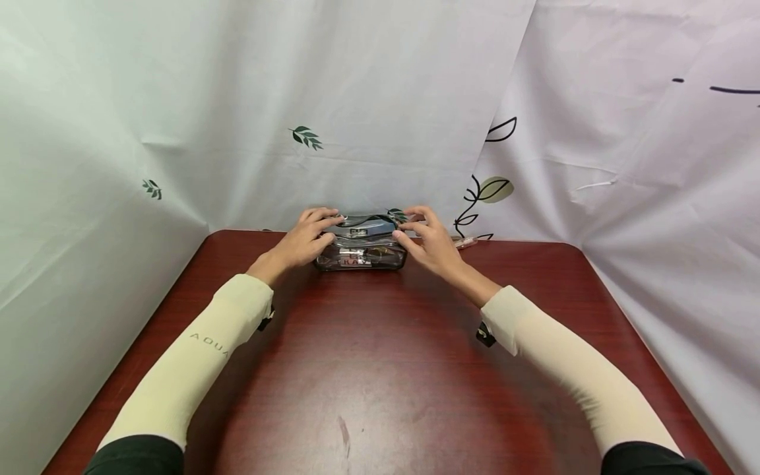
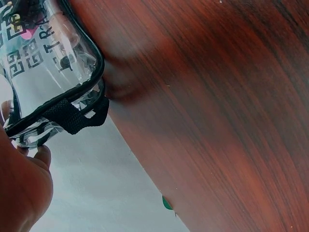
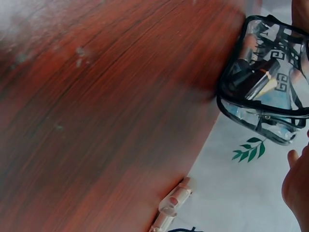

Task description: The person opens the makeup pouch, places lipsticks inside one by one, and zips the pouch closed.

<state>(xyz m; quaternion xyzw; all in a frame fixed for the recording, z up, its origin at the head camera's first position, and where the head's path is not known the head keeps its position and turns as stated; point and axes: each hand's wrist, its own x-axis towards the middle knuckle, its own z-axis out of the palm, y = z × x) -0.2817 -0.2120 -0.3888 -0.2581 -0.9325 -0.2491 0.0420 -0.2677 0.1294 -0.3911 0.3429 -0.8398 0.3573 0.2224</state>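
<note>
A clear toiletry pouch [image 1: 365, 254] with black edging and black printed lettering stands at the back of the table, small items showing through its sides. At its upper left corner is my left hand [image 1: 303, 239], with fingers on the top and thumb at the front. In the left wrist view, this hand grips the pouch's top edge by a black side tab [image 2: 79, 116]. My right hand [image 1: 431, 243] is at the upper right corner, fingers loosely bent and spread. In the right wrist view, its thumb [image 3: 292, 158] stands a little apart from the pouch [image 3: 263, 108].
A small pinkish clear tube [image 1: 466, 243] lies at the table's back edge, right of the right hand. Behind the reddish-brown table [image 1: 380, 369] hangs a white cloth [image 1: 386, 86] with leaf prints, which also closes in both sides.
</note>
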